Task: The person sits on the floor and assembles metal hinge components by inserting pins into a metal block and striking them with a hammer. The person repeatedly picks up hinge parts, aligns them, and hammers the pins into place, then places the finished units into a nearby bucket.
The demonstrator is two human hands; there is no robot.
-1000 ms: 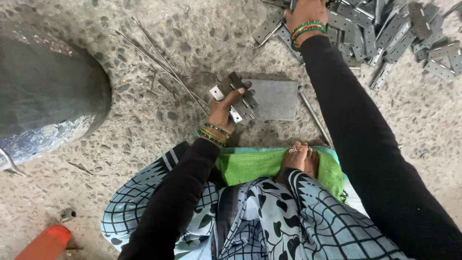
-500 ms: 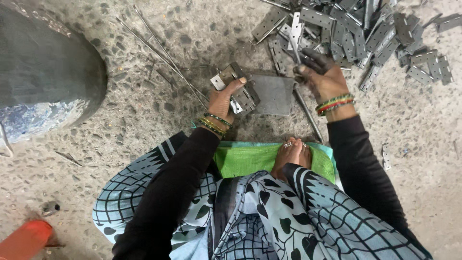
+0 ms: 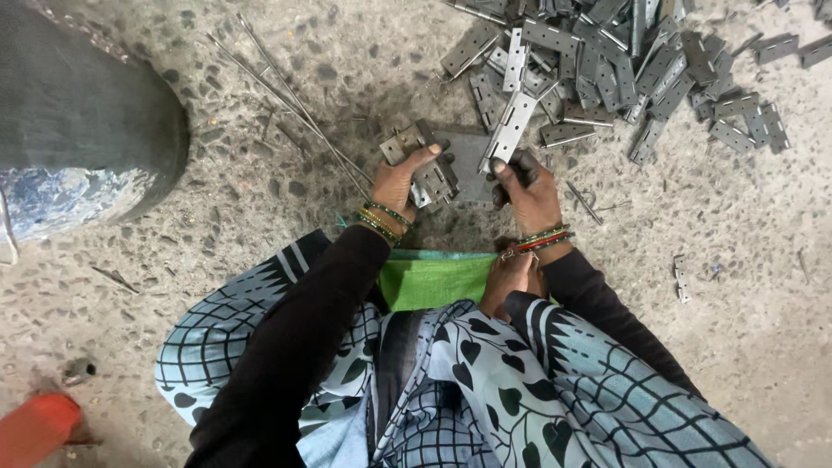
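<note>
L hand (image 3: 403,178): fingers curled round a small stack of hinges (image 3: 426,165), thumb on top, held just above the floor by the flat metal plate (image 3: 468,160).
R hand (image 3: 524,186): closed on one long hinge leaf (image 3: 510,130), pointing up twd the pile.
Where: both right in front of my knees, hands near each other, not touching.
Risk: I reckon the stack could fan out & drop if my thumb eases; leaf edges look sharp, could nick a finger.
Around: big hinge pile (image 3: 624,69) up-right, thin metal rods (image 3: 286,100) to the left, dark drum (image 3: 87,130) far left, green cloth (image 3: 429,279) on lap.
In the way: loose hinges crowd the plate; stray pins on floor (image 3: 754,286).
</note>
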